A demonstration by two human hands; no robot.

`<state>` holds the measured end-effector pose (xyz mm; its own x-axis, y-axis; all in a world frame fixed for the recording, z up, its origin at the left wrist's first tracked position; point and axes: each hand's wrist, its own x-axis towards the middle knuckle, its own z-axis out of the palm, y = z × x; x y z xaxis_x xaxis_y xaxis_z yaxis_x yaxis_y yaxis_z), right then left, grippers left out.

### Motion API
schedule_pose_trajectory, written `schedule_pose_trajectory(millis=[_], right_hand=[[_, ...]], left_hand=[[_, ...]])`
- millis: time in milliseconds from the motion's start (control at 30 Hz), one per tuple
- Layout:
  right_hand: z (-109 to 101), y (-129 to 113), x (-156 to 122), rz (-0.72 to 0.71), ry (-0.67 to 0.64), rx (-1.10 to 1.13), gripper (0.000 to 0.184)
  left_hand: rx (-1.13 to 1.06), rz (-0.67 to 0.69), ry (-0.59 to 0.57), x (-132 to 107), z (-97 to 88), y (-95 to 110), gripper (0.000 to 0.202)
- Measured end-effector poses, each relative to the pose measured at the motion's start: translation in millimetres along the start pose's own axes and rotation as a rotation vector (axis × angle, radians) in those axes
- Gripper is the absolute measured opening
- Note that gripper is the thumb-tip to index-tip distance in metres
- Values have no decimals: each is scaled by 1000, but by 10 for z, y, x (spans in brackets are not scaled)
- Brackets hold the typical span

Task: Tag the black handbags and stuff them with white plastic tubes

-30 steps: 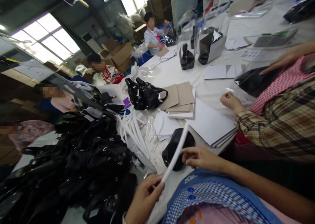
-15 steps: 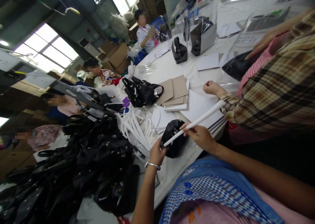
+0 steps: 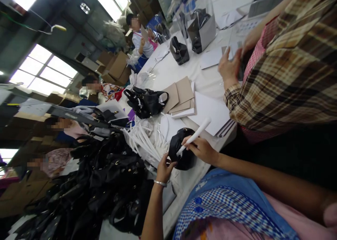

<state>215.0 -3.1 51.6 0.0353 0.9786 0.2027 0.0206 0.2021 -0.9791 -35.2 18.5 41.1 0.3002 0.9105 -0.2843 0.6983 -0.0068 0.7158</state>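
Observation:
A small black handbag (image 3: 184, 158) rests near the table's front edge, its side toward me. My left hand (image 3: 165, 168) pinches the handbag's edge at its left side. My right hand (image 3: 202, 149) grips a white foam rod (image 3: 198, 131), held slantwise with its lower end at the handbag and its upper end pointing up to the right. Whether the lower end sits inside the bag or against it is hard to tell. A bunch of similar white rods (image 3: 140, 138) lies just beyond my left hand.
A large heap of black handbags (image 3: 105, 183) fills the left side. Another black bag (image 3: 147, 101) lies beside brown cardboard sheets (image 3: 181, 92) and white sheets (image 3: 210, 110). A co-worker in a plaid sleeve (image 3: 289, 67) works at the right. Bags in clear plastic (image 3: 201, 32) stand farther back.
The white rod has slid down toward the bag, so less of it shows above my right hand. My left hand stays at the bag's edge. The co-worker's hands have moved.

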Motion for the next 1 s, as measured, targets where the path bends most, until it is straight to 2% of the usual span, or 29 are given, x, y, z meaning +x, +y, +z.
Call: schedule_pose_trajectory(millis=[133,267,367,433,533,633,700,767,867,1000], right_hand=[[112,51,83,-23,-149,-41,16],[220,163,137,-63,-270,-69,15],[327,323,111,10,-352,-43,14],[385,424,91,130,-331,44,17],[425,500,105,289,-224,211,27],[419,480,151,396,-198,406,34],[405,444,168,449,-190,502,38],[398,419,159,495,-180,558,39],[408,425,111,565,-145,671,40],[413,480,57,615,-116,765,40]], left_hand=[[3,10,-27,7,19,99,44],[-3,20,8,-4,4,126,44],[-45,12,41,-16,12,115,45],[-116,8,35,-23,32,110,43],[-244,-38,37,-4,52,112,37],[-206,-100,36,104,18,117,39],[-85,-91,-78,239,-44,121,29],[-1,-66,-262,417,-125,128,24],[19,-57,-532,712,-242,159,17],[26,-53,-823,1019,-353,276,5]])
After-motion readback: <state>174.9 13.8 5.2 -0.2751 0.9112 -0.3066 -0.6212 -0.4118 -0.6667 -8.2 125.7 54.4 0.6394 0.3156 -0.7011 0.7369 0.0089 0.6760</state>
